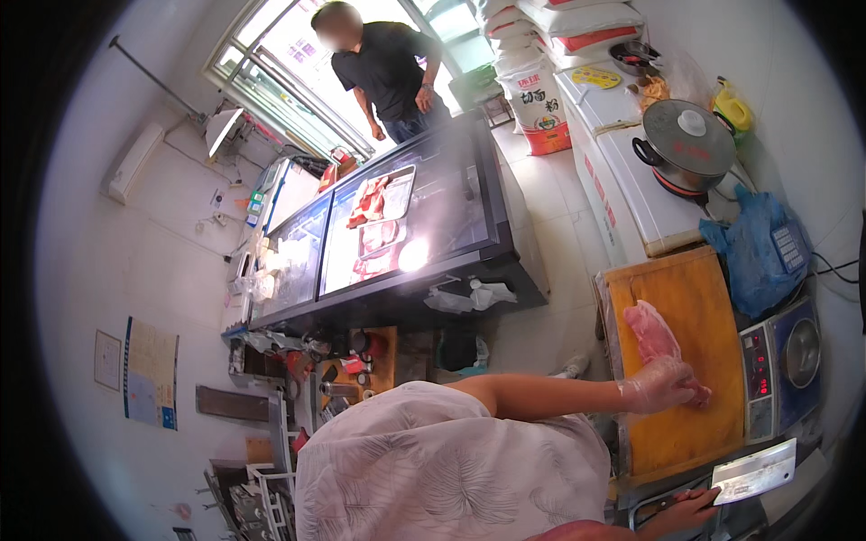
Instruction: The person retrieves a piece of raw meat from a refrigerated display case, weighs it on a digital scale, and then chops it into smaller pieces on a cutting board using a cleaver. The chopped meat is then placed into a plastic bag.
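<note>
A long piece of pink raw meat lies on a yellow-brown cutting board at the right. My left hand, in a thin clear plastic glove, is closed over the near part of it. Below, at the board's near end, my right hand grips a cleaver by its dark handle. The wide, shiny blade points right, apart from the meat and beyond the board's corner.
Right of the board are a digital scale and a blue plastic bag. Farther back, a lidded pot stands on a white chest. A glass-topped display case holds meat trays; a person stands behind it.
</note>
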Action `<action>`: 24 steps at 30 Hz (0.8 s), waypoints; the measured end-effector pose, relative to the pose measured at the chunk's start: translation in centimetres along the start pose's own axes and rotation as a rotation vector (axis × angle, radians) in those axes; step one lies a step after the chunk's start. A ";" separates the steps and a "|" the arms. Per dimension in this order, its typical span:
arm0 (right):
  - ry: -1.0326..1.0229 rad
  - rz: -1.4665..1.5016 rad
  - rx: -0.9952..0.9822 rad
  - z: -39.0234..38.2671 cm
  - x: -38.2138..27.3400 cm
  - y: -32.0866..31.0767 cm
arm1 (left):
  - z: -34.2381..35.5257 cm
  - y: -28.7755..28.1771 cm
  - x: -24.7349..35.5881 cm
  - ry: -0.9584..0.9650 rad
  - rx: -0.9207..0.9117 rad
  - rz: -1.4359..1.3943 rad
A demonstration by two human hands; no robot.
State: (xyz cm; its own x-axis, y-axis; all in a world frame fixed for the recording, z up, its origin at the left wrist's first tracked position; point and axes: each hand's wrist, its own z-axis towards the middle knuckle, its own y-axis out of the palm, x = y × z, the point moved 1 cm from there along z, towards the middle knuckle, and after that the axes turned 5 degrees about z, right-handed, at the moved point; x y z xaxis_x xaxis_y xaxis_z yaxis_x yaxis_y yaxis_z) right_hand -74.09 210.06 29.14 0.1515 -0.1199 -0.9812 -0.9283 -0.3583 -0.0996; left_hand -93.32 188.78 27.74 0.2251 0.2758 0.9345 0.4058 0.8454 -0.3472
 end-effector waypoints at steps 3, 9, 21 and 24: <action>-0.074 -0.024 -0.034 -0.8 -1.3 0.4 | -0.8 0.1 -0.4 0.069 0.082 0.061; -0.133 0.012 -0.045 -2.1 -2.0 0.7 | -0.7 0.6 -1.2 0.119 0.164 0.070; 0.153 -0.425 -0.089 1.0 5.3 -3.8 | -1.3 3.9 -8.3 0.157 -0.077 0.370; 0.080 -0.585 -0.160 0.1 5.3 -2.4 | -2.1 3.8 -11.4 0.239 -0.089 0.459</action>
State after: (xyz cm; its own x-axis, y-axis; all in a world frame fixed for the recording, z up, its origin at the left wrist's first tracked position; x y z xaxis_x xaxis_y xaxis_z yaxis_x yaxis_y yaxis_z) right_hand -71.09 210.39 24.19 0.6516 0.0722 -0.7551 -0.6217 -0.5195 -0.5861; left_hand -92.47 187.91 15.59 0.5890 0.4876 0.6445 0.2892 0.6175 -0.7315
